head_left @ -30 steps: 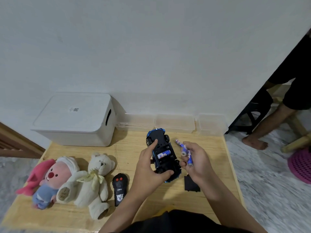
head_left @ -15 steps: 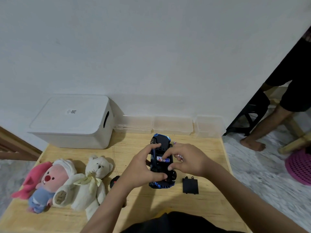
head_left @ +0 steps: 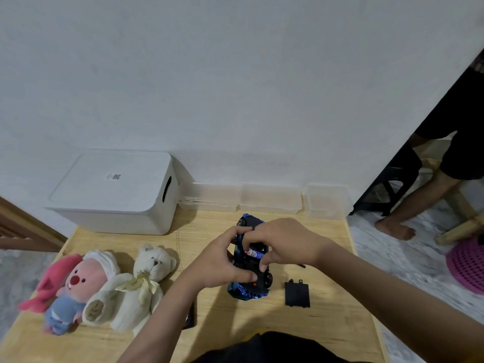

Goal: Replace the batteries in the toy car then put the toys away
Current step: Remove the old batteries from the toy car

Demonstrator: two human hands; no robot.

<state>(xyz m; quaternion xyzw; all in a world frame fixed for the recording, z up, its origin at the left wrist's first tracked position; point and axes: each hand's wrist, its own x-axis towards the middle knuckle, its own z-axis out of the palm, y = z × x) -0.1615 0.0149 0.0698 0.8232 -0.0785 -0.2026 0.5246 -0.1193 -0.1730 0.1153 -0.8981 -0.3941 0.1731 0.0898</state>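
Left hand (head_left: 220, 263) grips upturned toy car (head_left: 250, 273) by its side, thumb across underside. Right hand (head_left: 284, 242) curls over car, fingertips pressing battery (head_left: 253, 253) into open bay. Car rests on counter (head_left: 262, 323); black cover (head_left: 297, 294) just right; plush toys (head_left: 104, 286) far left.

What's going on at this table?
A person holds a blue toy car upside down on the wooden table. The left hand grips the car while the right hand works a battery into its open compartment. The battery cover lies beside it. Two plush toys wait by a white storage box.
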